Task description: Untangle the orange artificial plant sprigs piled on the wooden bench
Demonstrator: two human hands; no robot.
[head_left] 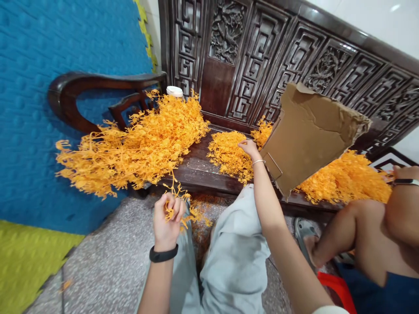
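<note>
In the head view my left hand (168,218), with a black band at the wrist, is closed around an orange branched plastic sprig (176,190). The sprig's thin forked stems stick out above and to the right of the fingers. My right hand (249,147) stretches to the small orange pile (225,150) on the wooden bench. Its thumb and fingertips are pinched at the pile's right edge; whatever lies between them is too small to make out. A larger heap of long orange sprigs (140,144) spreads over the bench's left end, beyond my left hand.
A cardboard piece (310,135) stands upright on the dark bench (203,161), right of my forearm. Behind it lies another orange heap (350,179). A co-worker's knee (363,222) is at the right. A white container (174,91) stands behind the left heap.
</note>
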